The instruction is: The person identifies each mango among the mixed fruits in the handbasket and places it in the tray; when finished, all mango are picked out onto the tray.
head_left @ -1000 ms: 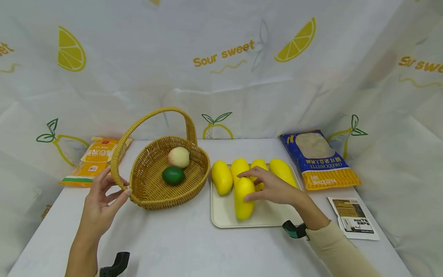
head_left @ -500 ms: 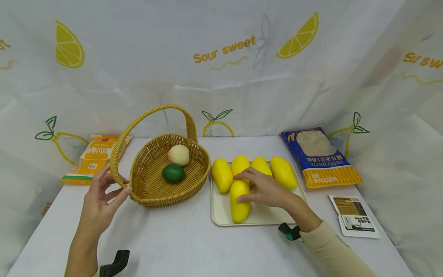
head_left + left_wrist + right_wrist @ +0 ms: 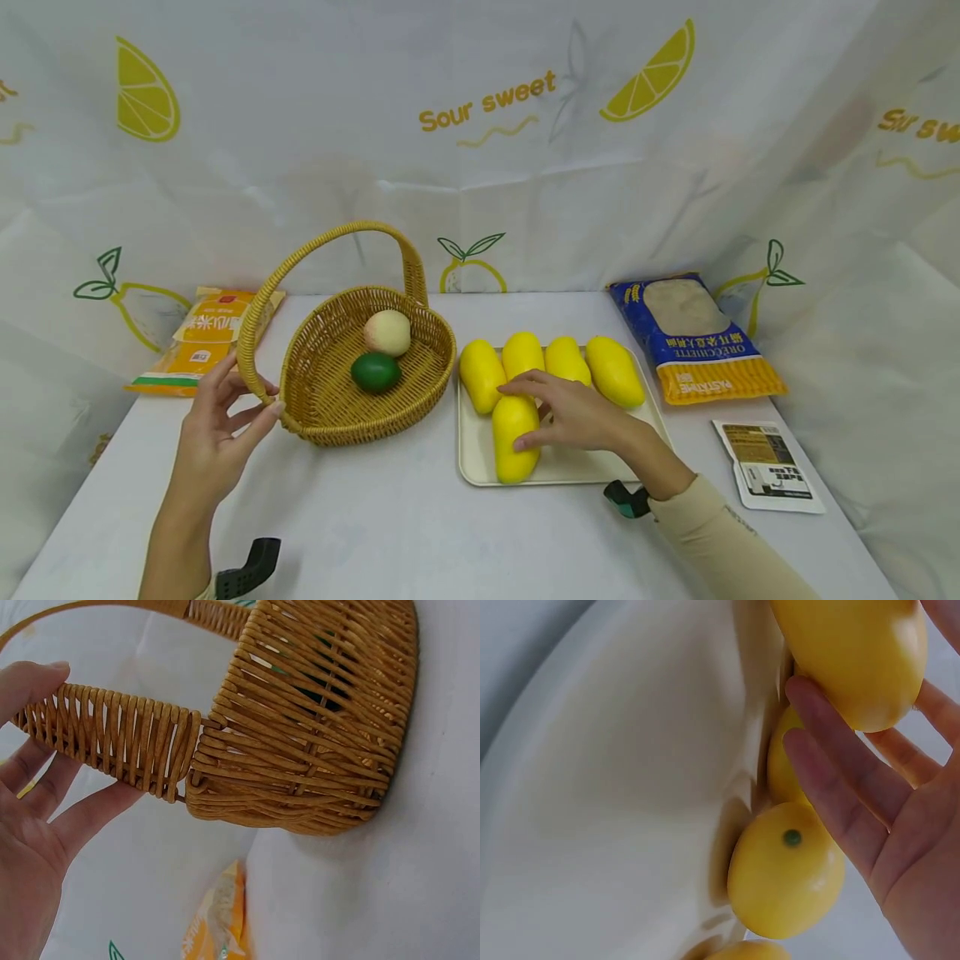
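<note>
My left hand holds the handle of a woven basket low on its left side, thumb on one face and fingers on the other. Inside the basket lie a pale peach and a dark green oval fruit. Over a cream tray, my right hand grips a yellow mango between thumb and fingers, at the tray's front left. Several other mangoes lie in a row behind it. In the right wrist view the held mango has fingers along its underside.
An orange food bag lies behind the basket's left side. Right of the tray are a blue and orange pasta bag and a small white and brown packet. A printed white curtain stands behind the table.
My right hand has brought the gripped mango a little left and toward the tray's front, uncovering more of the back row. My left hand keeps its hold on the basket handle.
</note>
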The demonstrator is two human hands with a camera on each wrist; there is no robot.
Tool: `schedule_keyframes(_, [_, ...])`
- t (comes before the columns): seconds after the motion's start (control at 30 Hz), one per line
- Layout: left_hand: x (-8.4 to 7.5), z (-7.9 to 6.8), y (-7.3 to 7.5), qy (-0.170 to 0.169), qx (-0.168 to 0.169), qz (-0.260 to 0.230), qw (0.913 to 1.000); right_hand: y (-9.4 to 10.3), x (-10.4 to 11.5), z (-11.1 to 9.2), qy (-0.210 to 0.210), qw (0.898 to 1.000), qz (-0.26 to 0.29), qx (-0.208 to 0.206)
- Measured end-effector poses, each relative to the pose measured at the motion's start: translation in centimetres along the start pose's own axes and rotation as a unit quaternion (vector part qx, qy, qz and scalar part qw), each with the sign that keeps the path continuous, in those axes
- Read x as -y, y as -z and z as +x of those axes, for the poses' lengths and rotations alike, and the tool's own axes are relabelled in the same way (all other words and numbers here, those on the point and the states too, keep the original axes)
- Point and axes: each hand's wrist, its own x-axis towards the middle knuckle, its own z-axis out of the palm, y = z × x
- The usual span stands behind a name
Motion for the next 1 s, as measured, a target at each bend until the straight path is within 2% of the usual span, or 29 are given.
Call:
schedule_keyframes(0.2, [0.1, 0.0, 0.1, -0.009, -0.001, -0.008, 0.9999, -0.1, -0.1, 0.0, 0.021, 1.0, 0.004, -0.003])
schedule_keyframes(0.7, [0.1, 0.0, -0.1, -0.015, -0.002, -0.012, 0.9998, -0.3, -0.9, 0.0, 0.007, 1.0, 0.011, 0.008])
schedule_keyframes(1.0, [0.1, 0.0, -0.1, -0.021, -0.006, -0.016, 0.9996, 0.0, -1.1, -0.7, 0.015, 0.999, 0.045, 0.005])
